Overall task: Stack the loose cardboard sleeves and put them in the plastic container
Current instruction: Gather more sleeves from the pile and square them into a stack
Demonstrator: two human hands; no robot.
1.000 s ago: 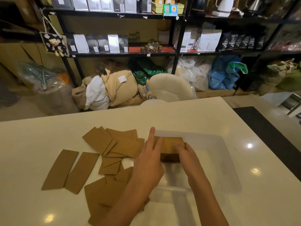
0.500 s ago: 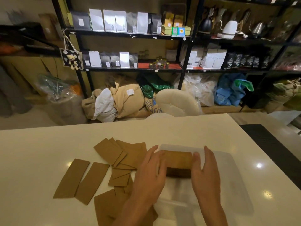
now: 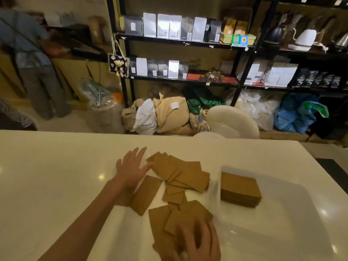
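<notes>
— What's different from half a second back?

— Both hands have let go of the stack (image 3: 239, 187). They flanked it then; now it sits alone in the container (image 3: 282, 223). The left hand (image 3: 131, 170) has gone out to the far left of the loose sleeves (image 3: 184, 176). The right hand (image 3: 199, 242) has dropped onto the nearest ones, by the tabletop's (image 3: 47, 176) near edge.

— How are the hands held?

— The left is flat with its fingers spread wide and its thumb touching the edge of the farthest sleeves. The right is blurred, but its fingers look fanned and laid on top of the sleeves, pinching nothing.

— Room to move?

— White tabletop runs wide from the left hand to the left edge, and a band of it lies beyond the sleeves to the far edge. The container stands toward the right edge, with its left wall just beside the pile.

— And which way do things point?

— The stack lies in the container's far left corner, its long axis running left to right, roughly along the far edge. The loose sleeves lie flat, overlapping, pointing every way. The one beside the left wrist slants away and rightward.
</notes>
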